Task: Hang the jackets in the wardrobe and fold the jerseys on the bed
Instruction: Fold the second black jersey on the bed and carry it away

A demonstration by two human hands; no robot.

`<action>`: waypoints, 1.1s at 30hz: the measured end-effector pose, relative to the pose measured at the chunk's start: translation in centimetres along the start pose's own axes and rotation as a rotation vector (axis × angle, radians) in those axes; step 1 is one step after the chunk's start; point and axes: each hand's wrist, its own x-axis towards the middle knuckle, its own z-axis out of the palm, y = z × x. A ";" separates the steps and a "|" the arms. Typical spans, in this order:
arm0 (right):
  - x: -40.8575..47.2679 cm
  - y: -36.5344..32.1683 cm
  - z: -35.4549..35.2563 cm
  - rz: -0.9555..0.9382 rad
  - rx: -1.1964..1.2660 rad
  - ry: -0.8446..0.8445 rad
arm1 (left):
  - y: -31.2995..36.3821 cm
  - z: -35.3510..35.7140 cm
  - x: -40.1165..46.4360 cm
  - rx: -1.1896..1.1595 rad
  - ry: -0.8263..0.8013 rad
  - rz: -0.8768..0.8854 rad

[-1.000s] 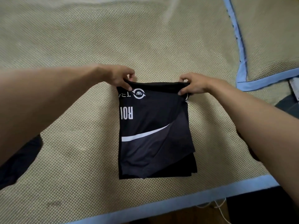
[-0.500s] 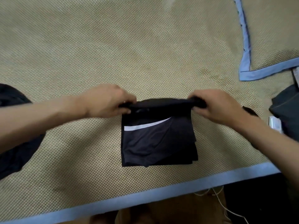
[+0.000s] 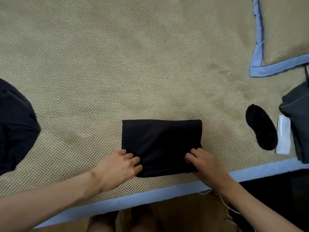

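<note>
A black jersey [image 3: 161, 141] lies folded into a small flat rectangle on the woven straw mat [image 3: 133, 64] of the bed, close to the mat's blue-trimmed front edge. My left hand [image 3: 120, 164] grips the jersey's near left corner, fingers curled onto the cloth. My right hand [image 3: 203, 162] pinches the near right corner the same way. The jersey's white print is hidden inside the fold.
A dark garment [image 3: 15, 124] lies at the left edge of the mat. At the right are a small black pouch-like item [image 3: 260, 127], a white object [image 3: 283, 134] and a dark grey garment [image 3: 299, 119]. A blue-edged pillow [image 3: 284, 30] sits at the far right. Wooden floor [image 3: 175, 213] runs below.
Both hands carried the jersey's far edge toward me and laid it down on the near edge. The white print and stripe are now covered, and the jersey is half as long.
</note>
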 end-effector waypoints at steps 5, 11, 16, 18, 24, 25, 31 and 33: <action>0.5 -1.2 -0.4 0.110 -0.047 -0.155 | -0.1 -0.7 1.1 0.066 -0.258 -0.148; 5.3 -6.5 -3.4 0.230 0.076 0.339 | 1.1 -1.5 4.1 0.044 0.132 -0.268; 11.8 -7.3 1.8 0.288 0.097 0.240 | -2.2 0.8 8.2 -0.029 0.181 -0.519; 11.9 -6.1 3.3 0.335 0.064 0.239 | -3.3 2.0 8.2 -0.011 0.185 -0.517; 7.4 -1.1 3.5 0.551 -0.018 0.274 | -5.9 2.6 3.7 -0.002 0.181 -0.610; 6.7 -0.5 3.3 0.556 -0.015 0.276 | -6.3 2.5 3.1 -0.005 0.151 -0.609; 6.2 0.5 -1.0 0.471 0.077 0.235 | -6.6 0.4 2.7 -0.245 0.139 -0.416; 5.8 -0.4 -2.6 0.537 0.243 0.098 | -6.1 -0.2 3.1 -0.392 0.268 -0.406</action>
